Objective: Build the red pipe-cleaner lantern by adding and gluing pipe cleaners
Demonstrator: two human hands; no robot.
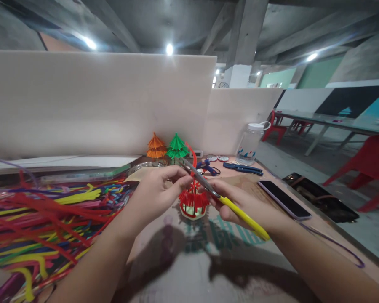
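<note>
A small red fringed ornament (194,206) with a pale base stands on the table in front of me. From its top a red pipe cleaner (195,156) curves upward. My left hand (159,191) is closed in a pinch beside the ornament's top, thumb and fingertips at the pipe cleaner. The exact grip is partly hidden. My right hand (236,202) is wrapped round scissors with yellow handles (243,216). Their metal blades point up and left, crossing in front of the red pipe cleaner. Whether the blades touch it I cannot tell.
Many coloured pipe cleaners (50,214) lie heaped at left. Behind stand an orange tree (156,146) and a green tree (177,146). Right of them are a blue glue gun (208,167), dark blue pliers (243,168), a water bottle (250,143) and a phone (284,199).
</note>
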